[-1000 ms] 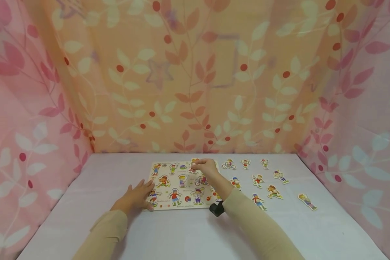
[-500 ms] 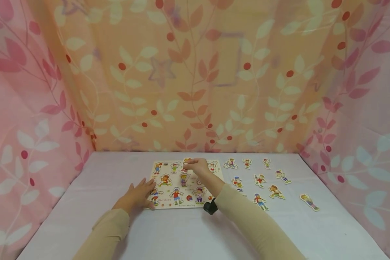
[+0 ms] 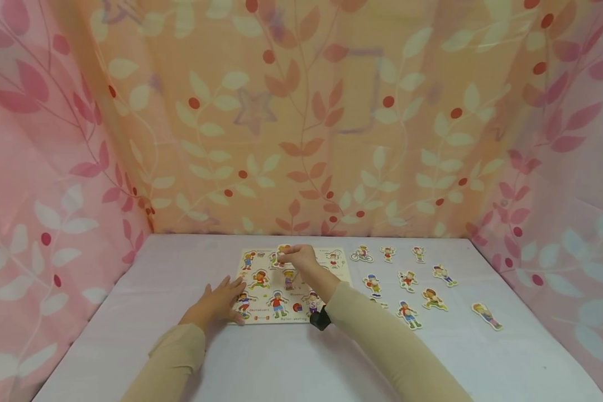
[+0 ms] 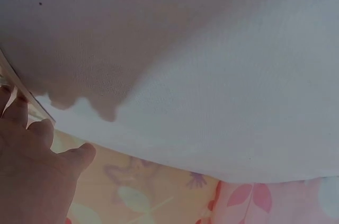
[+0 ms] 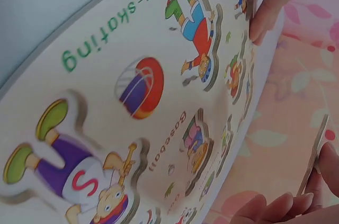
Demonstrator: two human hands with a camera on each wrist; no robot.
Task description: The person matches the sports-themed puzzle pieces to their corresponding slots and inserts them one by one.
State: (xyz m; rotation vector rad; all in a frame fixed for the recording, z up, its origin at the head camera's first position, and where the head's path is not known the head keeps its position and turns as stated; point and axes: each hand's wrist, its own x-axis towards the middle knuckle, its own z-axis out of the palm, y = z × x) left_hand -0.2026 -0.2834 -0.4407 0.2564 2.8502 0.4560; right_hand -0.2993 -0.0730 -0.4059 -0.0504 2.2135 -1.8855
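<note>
A wooden puzzle board [image 3: 273,288] with printed sports figures lies flat on the table. My left hand [image 3: 215,301] rests at its left edge, fingers spread; the left wrist view shows that hand [image 4: 37,166] beside the board's rim [image 4: 26,94]. My right hand [image 3: 304,263] pinches a small figure-shaped puzzle piece [image 3: 282,251] above the back row of the board. In the right wrist view the piece [image 5: 313,152] appears edge-on between thumb and fingers, apart from the board. The right hand and forearm hide part of the board's right side.
To the board's right lie several loose figure pieces, among them a cyclist piece [image 3: 362,254], a runner piece [image 3: 434,299] and a piece far to the right [image 3: 487,316]. A dark object [image 3: 320,319] sits at the right wrist. Floral curtains [image 3: 301,111] enclose the white table [image 3: 281,368].
My right hand has moved left along the board's back row, carrying the puzzle piece. The left hand stays at the board's edge. The head view has shifted slightly.
</note>
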